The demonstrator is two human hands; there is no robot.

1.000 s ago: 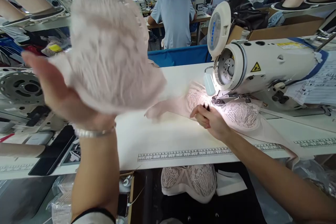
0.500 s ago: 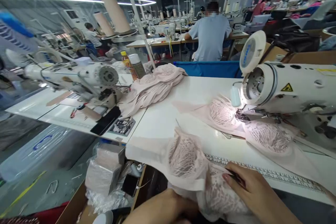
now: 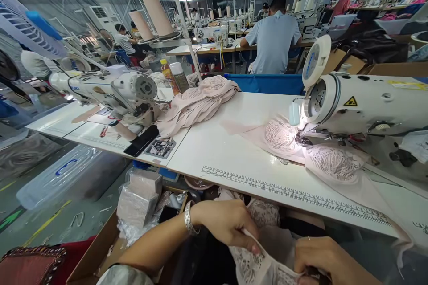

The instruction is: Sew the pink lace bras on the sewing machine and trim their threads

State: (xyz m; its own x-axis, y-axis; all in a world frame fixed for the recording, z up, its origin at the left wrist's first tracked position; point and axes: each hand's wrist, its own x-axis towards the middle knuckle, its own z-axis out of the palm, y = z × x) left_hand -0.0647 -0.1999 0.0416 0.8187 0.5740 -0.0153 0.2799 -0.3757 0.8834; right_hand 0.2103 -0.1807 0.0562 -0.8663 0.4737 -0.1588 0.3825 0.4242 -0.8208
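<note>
Below the table's front edge, my left hand (image 3: 230, 225), with a silver bracelet at its wrist, pinches the edge of a pale pink lace bra (image 3: 250, 262). My right hand (image 3: 323, 256) is closed at the same bra's edge, to the right. Under its fingers shows a small dark tool, mostly hidden, whose kind I cannot make out. Between the hands the edge is stretched. A second pale pink bra (image 3: 331, 164) lies on the table under the lit needle area of the right sewing machine (image 3: 361, 102).
A pile of pink bras (image 3: 200, 104) lies at the back of the white table (image 3: 230, 147), beside a spray can (image 3: 179, 78). Another sewing machine (image 3: 110, 91) stands left, near a black phone (image 3: 142, 140). A cardboard box (image 3: 100, 249) is below. A person (image 3: 274, 40) sits ahead.
Both hands have drawn the bra off the table edge, down toward my lap. My left hand has come up into fuller view, pinching the bra's edge. The view has shifted slightly.
</note>
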